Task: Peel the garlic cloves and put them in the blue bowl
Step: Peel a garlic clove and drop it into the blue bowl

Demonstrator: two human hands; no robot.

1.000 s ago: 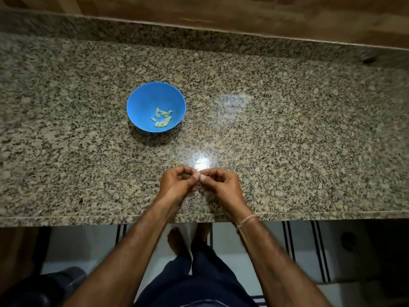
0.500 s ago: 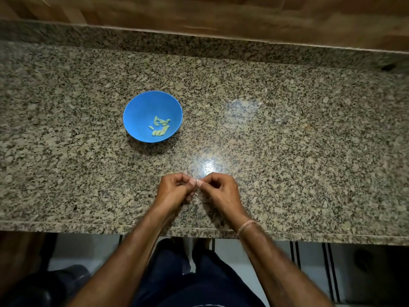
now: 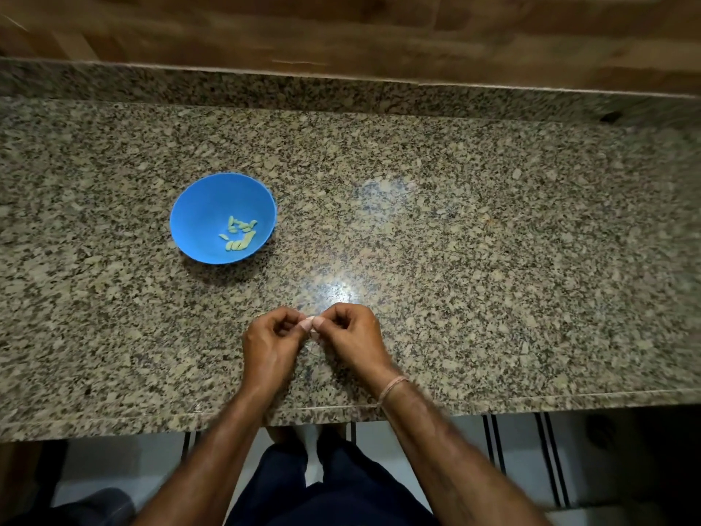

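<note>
A blue bowl (image 3: 197, 206) stands on the granite counter to the left of centre, with several pale peeled garlic cloves (image 3: 239, 234) lying in its bottom. Near the counter's front edge, my left hand (image 3: 271, 345) and my right hand (image 3: 352, 337) meet fingertip to fingertip. Both pinch one small pale garlic clove (image 3: 310, 323) between thumbs and forefingers; most of the clove is hidden by the fingers. The other fingers of both hands are curled in.
The speckled granite counter (image 3: 493, 241) runs the full width, with a raised granite strip and a wooden wall (image 3: 341, 28) behind it. Its front edge (image 3: 531, 396) lies just behind my wrists. Below it I see tiled floor and my legs.
My hands stay together on the clove with only slight finger movement. The camera tilted, so the bowl and counter sit lower in view.
</note>
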